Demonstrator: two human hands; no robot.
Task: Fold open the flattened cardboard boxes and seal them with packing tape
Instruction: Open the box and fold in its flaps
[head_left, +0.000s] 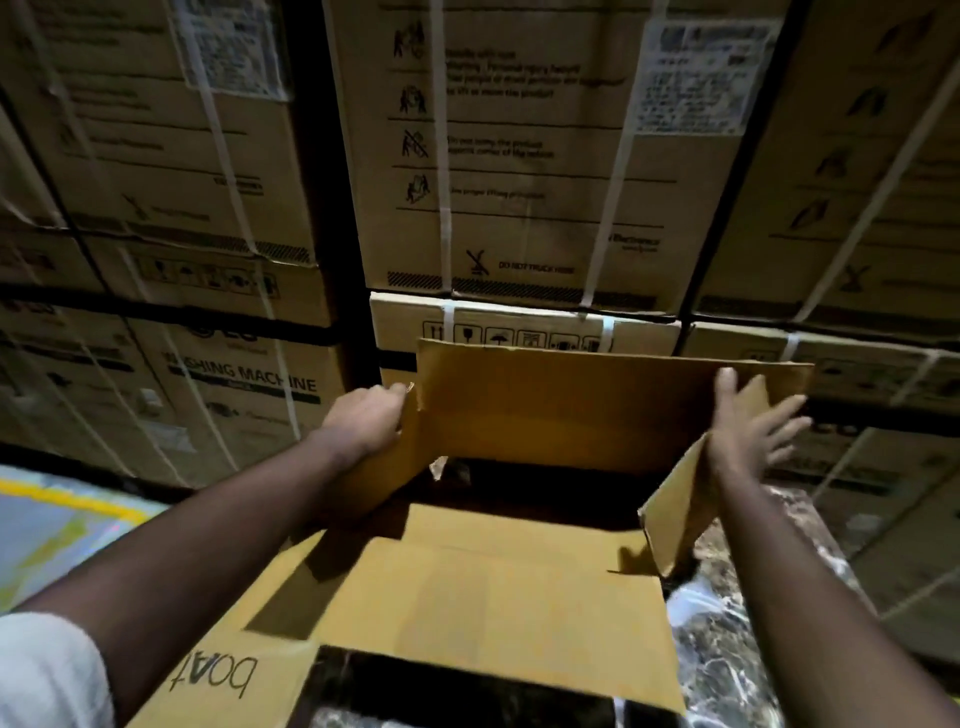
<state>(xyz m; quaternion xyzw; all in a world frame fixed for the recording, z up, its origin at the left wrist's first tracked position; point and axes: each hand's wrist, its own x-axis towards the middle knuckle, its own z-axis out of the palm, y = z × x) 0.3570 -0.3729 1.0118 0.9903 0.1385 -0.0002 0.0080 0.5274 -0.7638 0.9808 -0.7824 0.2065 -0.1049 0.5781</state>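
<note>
Stacked brown appliance cartons (509, 156) bound with white straps wall off the whole background, w/ a strip of grey floor and a yellow painted line (72, 493) at lower left. Right in front of the person sits the plain tan cardboard box (519, 587), partly opened out, flaps splayed, resting on a dark marbled surface (727, 649) (stone or wrapped in film, can't say which). A "boat" logo is printed on its near left panel.

Left hand (366, 415) is curled round the left side flap, gripping it at the edge where it meets the tall far flap (571, 400), which stands upright. Right hand (748, 426) is flat, fingers straight and spread, palm pressed against the right side flap (675, 509), which tilts inward.

Step in hand, as I read it: squaring the box up and getting the flaps sorted, i.e. still the folding-open stage. No tape or dispenser anywhere in view, so sealing hasn't begun.

Next move prob. needs both side flaps pushed down level first, then the long near and far flaps closed over them so the seam meets, held flat w/ one hand while the other fetches tape.
</note>
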